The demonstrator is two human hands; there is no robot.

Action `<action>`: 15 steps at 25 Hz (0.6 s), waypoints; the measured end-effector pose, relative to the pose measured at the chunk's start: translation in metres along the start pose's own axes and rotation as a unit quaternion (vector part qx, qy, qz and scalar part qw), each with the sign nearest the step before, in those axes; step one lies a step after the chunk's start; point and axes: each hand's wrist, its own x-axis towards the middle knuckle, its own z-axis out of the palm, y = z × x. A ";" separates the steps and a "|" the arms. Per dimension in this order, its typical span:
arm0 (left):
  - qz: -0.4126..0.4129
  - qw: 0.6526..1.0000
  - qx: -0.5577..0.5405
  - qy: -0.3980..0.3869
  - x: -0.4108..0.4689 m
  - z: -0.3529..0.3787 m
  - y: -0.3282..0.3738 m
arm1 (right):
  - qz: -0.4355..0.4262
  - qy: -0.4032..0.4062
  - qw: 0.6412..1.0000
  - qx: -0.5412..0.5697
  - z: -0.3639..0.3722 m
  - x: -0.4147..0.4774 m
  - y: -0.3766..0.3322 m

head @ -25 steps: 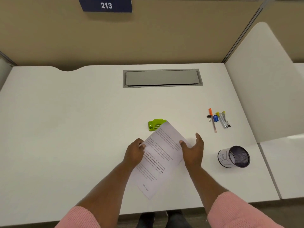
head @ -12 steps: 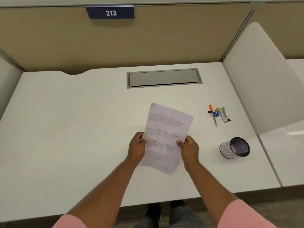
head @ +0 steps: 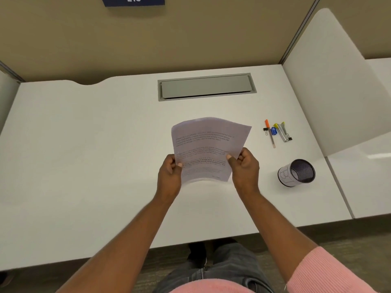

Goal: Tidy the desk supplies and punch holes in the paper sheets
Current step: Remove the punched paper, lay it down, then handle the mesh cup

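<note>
The white tabletop (head: 84, 166) lies beneath both sets of fingers (head: 243, 155). The printed paper sheet (head: 207, 144) is held between them, bowed, its upper part extending beyond the fingertips toward the grey cable hatch (head: 206, 86). The left hand (head: 169, 176) pinches the sheet's left edge and the right hand (head: 245, 170) its right edge, thumbs on the printed face and remaining fingers curled behind. The mesh pen cup (head: 296, 173) sits to the right of the right-hand fingers, while the stapler (head: 283, 133), orange pen (head: 269, 134) and blue sharpener (head: 273, 131) lie close together beyond and right of them.
</note>
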 end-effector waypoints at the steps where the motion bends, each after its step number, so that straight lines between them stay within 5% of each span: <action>1: -0.002 1.000 0.005 -0.005 -0.004 0.001 -0.001 | 0.001 -0.007 1.000 -0.001 -0.003 -0.003 0.003; 15: -0.031 0.997 0.057 0.032 -0.056 0.025 -0.001 | -0.039 -0.080 0.993 -0.075 -0.050 -0.017 0.013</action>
